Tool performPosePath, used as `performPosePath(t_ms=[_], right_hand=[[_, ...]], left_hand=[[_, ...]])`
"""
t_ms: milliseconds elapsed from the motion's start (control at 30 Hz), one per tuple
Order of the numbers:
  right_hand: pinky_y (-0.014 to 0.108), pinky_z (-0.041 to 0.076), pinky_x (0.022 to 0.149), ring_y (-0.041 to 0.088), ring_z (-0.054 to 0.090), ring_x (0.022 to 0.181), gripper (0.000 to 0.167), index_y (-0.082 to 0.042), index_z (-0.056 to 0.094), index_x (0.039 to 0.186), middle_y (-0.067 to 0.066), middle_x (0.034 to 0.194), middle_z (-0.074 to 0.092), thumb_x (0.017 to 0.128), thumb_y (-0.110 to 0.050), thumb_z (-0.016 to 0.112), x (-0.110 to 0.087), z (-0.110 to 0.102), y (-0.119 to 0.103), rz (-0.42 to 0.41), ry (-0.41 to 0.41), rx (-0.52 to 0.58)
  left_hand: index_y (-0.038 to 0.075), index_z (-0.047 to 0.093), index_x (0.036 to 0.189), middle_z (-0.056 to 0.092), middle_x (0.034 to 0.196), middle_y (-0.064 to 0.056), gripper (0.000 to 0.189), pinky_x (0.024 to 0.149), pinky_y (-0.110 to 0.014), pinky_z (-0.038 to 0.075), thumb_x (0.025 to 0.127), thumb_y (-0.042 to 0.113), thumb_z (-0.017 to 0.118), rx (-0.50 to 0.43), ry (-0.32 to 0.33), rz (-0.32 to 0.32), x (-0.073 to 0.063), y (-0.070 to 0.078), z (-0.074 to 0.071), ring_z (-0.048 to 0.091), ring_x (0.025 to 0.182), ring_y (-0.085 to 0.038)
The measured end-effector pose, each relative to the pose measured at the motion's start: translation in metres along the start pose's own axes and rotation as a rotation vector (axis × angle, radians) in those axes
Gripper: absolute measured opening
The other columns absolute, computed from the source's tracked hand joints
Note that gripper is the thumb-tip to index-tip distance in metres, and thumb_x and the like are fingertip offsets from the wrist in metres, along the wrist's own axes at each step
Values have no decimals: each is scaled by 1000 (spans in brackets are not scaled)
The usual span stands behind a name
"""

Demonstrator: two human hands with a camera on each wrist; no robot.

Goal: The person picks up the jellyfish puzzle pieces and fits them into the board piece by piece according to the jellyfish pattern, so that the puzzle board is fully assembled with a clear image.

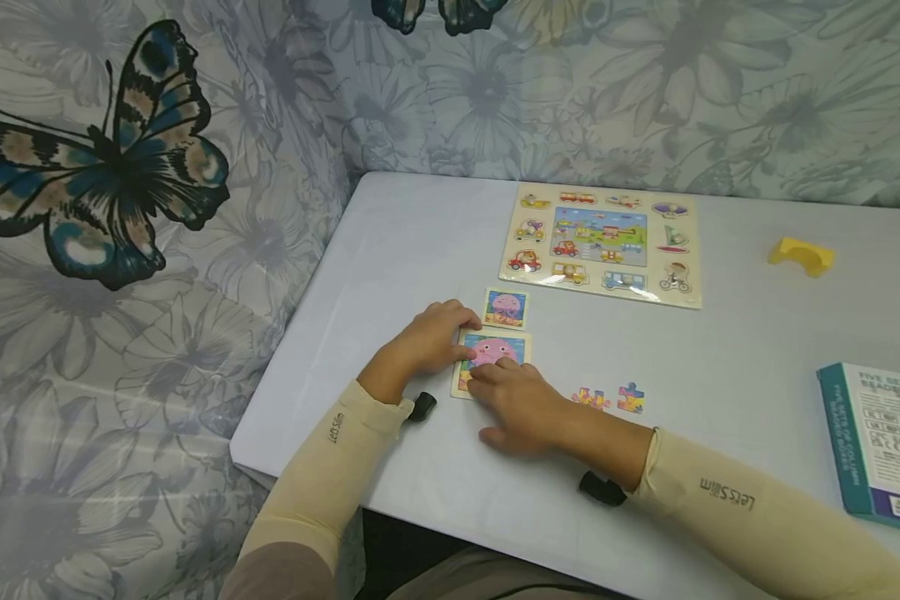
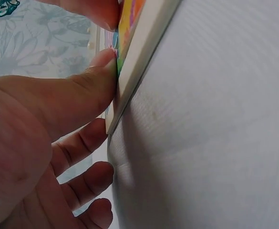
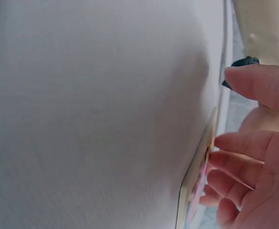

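A small square wooden jigsaw tray (image 1: 495,350) with a pink octopus picture lies in front of me, partly hidden under both hands. My left hand (image 1: 437,337) is at its left side, thumb on the picture and fingers around the far left corner. In the left wrist view that thumb (image 2: 89,93) lies over the face near the tray's edge. With fingers extended, my right hand (image 1: 528,408) touches the tray's near right part. Just beyond sits a smaller octopus picture card (image 1: 506,309). Loose jigsaw pieces (image 1: 631,398) lie right of the tray, some (image 1: 591,399) close to my right wrist.
Toward the back of the white table (image 1: 727,367) lies a large wooden vehicle puzzle board (image 1: 652,250). A yellow arch block (image 1: 801,256) sits at the back right, and a teal and white box (image 1: 881,450) at the right. Flower-patterned cloth (image 1: 487,108) borders the table behind and at left.
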State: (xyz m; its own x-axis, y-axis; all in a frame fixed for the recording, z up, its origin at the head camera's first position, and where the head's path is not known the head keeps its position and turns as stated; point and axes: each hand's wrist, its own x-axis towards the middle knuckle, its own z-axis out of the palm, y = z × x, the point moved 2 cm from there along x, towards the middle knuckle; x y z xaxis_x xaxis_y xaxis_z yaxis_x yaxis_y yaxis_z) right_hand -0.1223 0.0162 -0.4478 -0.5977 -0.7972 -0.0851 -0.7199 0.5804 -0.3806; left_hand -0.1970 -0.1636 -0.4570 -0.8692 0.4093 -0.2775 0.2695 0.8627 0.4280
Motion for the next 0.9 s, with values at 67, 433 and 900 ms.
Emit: performPosePath(t_ms=[67, 433, 900], right_hand=[[53, 46, 101, 32, 51, 130, 61, -5, 62, 135, 10, 143, 58, 85, -35, 78, 1, -2, 1, 2, 0, 17], [52, 45, 104, 30, 53, 128, 62, -4, 63, 138, 10, 141, 61, 85, -32, 78, 2, -5, 5, 17, -12, 92], [39, 41, 86, 26, 49, 130, 66, -14, 59, 144, 2, 150, 55, 87, -39, 77, 2, -2, 3, -11, -48, -186]], left_hand=[[22, 63, 132, 57, 132, 5, 44, 111, -42, 41, 92, 32, 78, -6, 1, -4, 0, -1, 0, 48, 129, -21], [24, 63, 132, 56, 132, 5, 44, 110, -42, 41, 92, 34, 78, -9, 3, 2, 3, -4, 4, 48, 128, -20], [21, 63, 131, 56, 131, 4, 44, 111, -39, 41, 91, 32, 79, -37, -4, -11, 0, -1, 1, 49, 127, -18]])
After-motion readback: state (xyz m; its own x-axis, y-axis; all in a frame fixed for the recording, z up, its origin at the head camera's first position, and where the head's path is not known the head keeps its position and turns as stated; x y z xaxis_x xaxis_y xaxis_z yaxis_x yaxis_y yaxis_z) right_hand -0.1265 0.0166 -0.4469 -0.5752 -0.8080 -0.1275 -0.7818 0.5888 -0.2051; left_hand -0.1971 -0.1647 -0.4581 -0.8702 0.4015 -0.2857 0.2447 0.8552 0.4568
